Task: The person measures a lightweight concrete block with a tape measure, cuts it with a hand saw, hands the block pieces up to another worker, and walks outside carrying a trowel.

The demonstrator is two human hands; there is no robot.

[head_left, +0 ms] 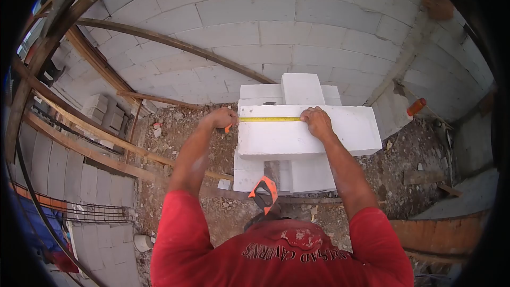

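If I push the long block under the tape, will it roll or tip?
The block probably won't roll: its faces look flat. Pressing its right end might tip it: that end juts past the blocks below. It may be heavy, being far bulkier than the right hand.

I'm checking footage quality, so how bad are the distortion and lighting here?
Head view: fisheye distortion bows the block wall, corners go black; head view again: the white block looks bright, markings on the yellow tape too small to read.
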